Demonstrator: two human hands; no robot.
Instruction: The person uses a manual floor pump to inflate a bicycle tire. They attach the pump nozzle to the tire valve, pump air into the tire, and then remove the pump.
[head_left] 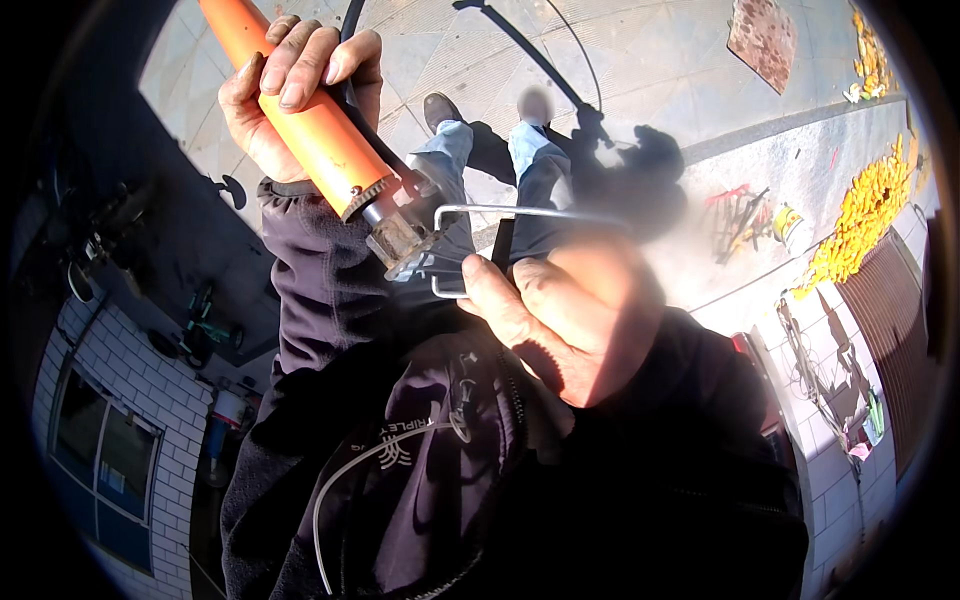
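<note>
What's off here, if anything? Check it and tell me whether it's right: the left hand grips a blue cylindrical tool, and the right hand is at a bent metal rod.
Not quite: the cylindrical tool in the left hand is orange, not blue, as the head view shows. The right hand is indeed at a bent metal rod.

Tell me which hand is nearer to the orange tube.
Left. The left hand is wrapped around the orange tube; the right hand is apart from it, right of its lower end.
</note>
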